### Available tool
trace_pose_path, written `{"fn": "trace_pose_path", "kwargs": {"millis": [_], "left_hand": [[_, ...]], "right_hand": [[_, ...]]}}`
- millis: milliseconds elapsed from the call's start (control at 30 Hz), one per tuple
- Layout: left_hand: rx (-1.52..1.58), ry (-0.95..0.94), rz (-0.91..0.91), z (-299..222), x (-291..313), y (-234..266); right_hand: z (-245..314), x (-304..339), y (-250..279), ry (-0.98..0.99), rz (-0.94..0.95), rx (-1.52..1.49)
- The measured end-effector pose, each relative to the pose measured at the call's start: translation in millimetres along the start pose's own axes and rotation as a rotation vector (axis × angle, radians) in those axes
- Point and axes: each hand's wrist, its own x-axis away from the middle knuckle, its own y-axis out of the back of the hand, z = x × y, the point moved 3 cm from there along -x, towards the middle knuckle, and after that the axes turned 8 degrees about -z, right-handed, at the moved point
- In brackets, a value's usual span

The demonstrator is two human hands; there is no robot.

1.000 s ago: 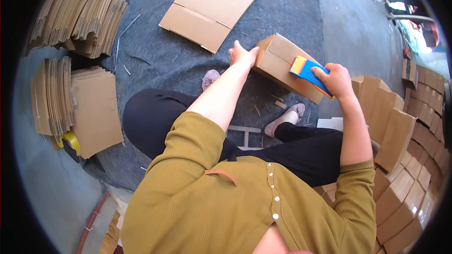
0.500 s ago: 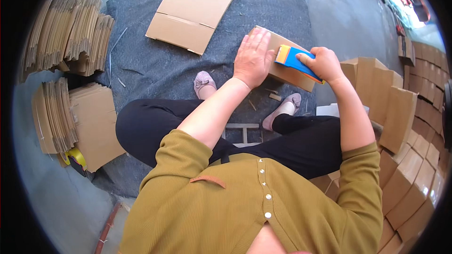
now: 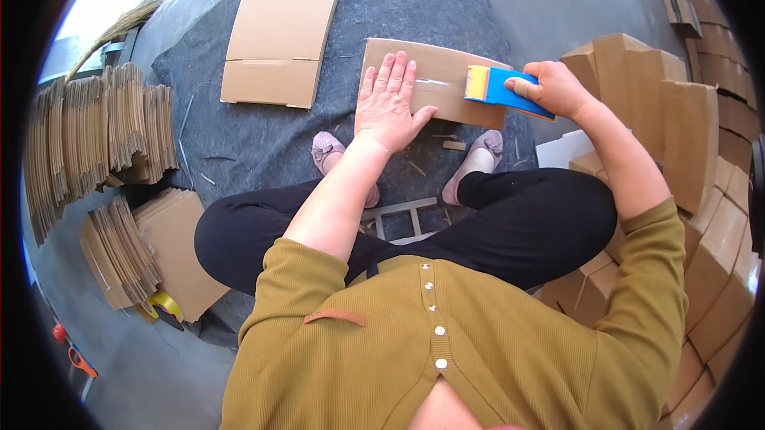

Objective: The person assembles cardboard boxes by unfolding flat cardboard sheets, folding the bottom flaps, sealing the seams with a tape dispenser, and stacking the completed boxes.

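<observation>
My left hand (image 3: 388, 107) lies flat with fingers outstretched on the left part of a brown cardboard box (image 3: 446, 62). The box rests beyond my feet, its long side running left to right. In my right hand (image 3: 554, 89) is a blue and yellow tape dispenser (image 3: 500, 89), held at the box's right end with its yellow head facing left. Between the left hand and the dispenser, a shiny strip of tape (image 3: 433, 82) shows on the box's top face. The dispenser's underside is hidden from view.
A folded flat carton (image 3: 279, 19) lies on the dark ground sheet (image 3: 215, 55). Stacks of flattened cardboard (image 3: 88, 131) stand at left, near a yellow tape roll (image 3: 165, 305). Formed boxes (image 3: 689, 135) crowd the right side. Orange-handled scissors (image 3: 81, 362) lie at lower left.
The view has shifted, and the box now lies straighter across. My left hand has shifted toward the box's left end, thumb spread. A shiny tape strip now shows between my hand and the dispenser.
</observation>
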Motion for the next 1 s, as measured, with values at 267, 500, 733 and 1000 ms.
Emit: {"fn": "trace_pose_path", "kwargs": {"millis": [267, 500, 733, 1000], "left_hand": [[-0.076, -0.014, 0.021, -2.1, -2.9, -3.5], [-0.103, -0.026, 0.018, -4.7, -5.3, -2.4], [-0.130, -0.032, 0.016, -4.3, -2.6, -5.0], [-0.163, -0.038, -0.029, -12.4, -4.6, -9.2]], "right_hand": [[-119.1, 52.7, 10.2, -0.099, -0.072, -0.031], [-150.2, 58.3, 4.1, -0.104, -0.064, 0.033], [-60.5, 14.6, -51.7, -0.183, -0.112, 0.239], [-57.3, -11.9, -143.0, -0.159, -0.089, 0.170]]}}
